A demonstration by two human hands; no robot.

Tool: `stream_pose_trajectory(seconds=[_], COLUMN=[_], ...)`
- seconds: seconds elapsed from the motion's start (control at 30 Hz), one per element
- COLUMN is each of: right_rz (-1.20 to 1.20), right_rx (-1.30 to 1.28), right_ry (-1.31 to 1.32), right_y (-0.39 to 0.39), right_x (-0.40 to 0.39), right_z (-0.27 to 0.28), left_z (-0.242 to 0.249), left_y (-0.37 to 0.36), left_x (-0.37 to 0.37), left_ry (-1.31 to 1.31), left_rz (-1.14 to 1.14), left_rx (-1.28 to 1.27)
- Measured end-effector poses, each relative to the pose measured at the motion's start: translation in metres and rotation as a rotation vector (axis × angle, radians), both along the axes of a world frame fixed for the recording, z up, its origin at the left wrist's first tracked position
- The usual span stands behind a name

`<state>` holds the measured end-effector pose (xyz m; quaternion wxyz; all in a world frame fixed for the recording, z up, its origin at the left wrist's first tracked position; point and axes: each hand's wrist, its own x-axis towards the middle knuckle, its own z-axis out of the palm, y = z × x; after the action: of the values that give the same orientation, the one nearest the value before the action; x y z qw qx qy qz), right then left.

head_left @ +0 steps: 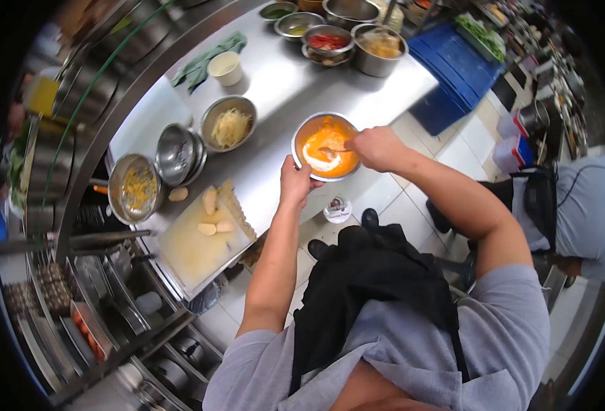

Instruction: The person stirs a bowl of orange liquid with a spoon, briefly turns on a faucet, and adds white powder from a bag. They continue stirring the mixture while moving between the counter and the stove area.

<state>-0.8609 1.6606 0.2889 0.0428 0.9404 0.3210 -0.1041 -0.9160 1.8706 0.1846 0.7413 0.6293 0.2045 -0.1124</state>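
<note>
My left hand [297, 181] grips the near left rim of a metal mixing bowl [299, 130] at the edge of the steel counter. Inside the bowl is an orange liquid, like beaten egg, with a white streak [321, 163] across its lower left. My right hand [376, 148] is closed at the right rim around a thin utensil [331, 150] whose tip dips into the mixture. The utensil's end is sunk in the liquid, so its kind does not show.
Left on the counter [268, 75] are a bowl of pale strips [230, 128], stacked metal bowls [173, 154], a bowl with yellow bits [135, 188] and a cutting board [186, 250] with peeled pieces. Filled bowls [327, 42] and a blue lid [446, 68] lie beyond. A person [583, 212] stands at right.
</note>
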Motion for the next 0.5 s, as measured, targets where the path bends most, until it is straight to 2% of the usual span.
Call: stream_pose_trajectory(seconds=[0.1, 0.17, 0.2, 0.3, 0.33, 0.37, 0.43, 0.5], right_rz=[-0.022, -0.12, -0.128, -0.139, -0.112, -0.131, -0.188, -0.277], right_rx=[-0.052, -0.074, 0.026, 0.026, 0.144, 0.15, -0.025, -0.064], right_ry=[0.042, -0.054, -0.141, -0.068, -0.069, -0.064, -0.007, 0.012], right_y=[-0.057, -0.092, -0.103, -0.139, -0.166, -0.193, -0.251, -0.293], right_x=[0.008, 0.017, 0.016, 0.003, 0.003, 0.01, 0.038, 0.06], right_z=[0.009, 0.018, 0.016, 0.019, 0.013, 0.013, 0.017, 0.007], left_z=[0.006, 0.011, 0.015, 0.023, 0.023, 0.023, 0.015, 0.011], left_y=[-0.032, -0.064, -0.082, -0.134, -0.15, -0.167, -0.212, -0.261], left_x=[0.014, 0.025, 0.032, 0.058, 0.068, 0.079, 0.1, 0.121], left_ry=[0.02, 0.021, 0.024, 0.019, 0.011, 0.003, 0.009, -0.01], left_rz=[-0.096, -0.156, -0.182, -0.233, -0.235, -0.238, -0.27, -0.314], left_rx=[-0.004, -0.015, -0.016, -0.003, -0.026, -0.049, -0.028, -0.051])
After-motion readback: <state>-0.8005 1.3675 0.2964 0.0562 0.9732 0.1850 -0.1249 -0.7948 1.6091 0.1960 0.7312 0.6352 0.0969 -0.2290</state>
